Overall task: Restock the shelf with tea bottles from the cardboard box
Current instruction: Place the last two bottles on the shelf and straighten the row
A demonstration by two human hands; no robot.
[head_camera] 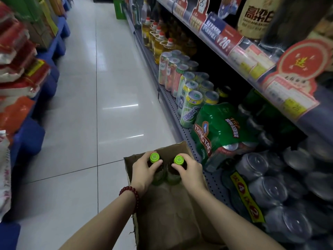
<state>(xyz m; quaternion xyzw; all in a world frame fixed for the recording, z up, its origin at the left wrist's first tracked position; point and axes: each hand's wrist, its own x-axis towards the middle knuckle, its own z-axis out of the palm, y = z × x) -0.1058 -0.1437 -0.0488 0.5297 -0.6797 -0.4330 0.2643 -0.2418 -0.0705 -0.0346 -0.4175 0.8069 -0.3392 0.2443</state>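
An open cardboard box (pixel 169 219) stands on the floor beside the bottom shelf (pixel 182 123). Two dark tea bottles with bright green caps stand upright side by side at its far end. My left hand (pixel 144 171) grips the neck of the left tea bottle (pixel 154 157), fingers and thumb curled just under its cap. My right hand (pixel 189 171) grips the neck of the right tea bottle (pixel 178 160) the same way. Below my hands the bottles' bodies are partly hidden. The rest of the box's bottom shows bare cardboard.
The bottom shelf holds a green Tsingtao pack (pixel 221 130), Tuborg can packs (pixel 191 105), wrapped silver cans (pixel 270 186) and oil jugs (pixel 158 42). Price tags (pixel 223 39) line the shelf above. Red and white bagged goods (pixel 16 69) sit on blue pallets left. A tiled aisle (pixel 100 105) runs ahead.
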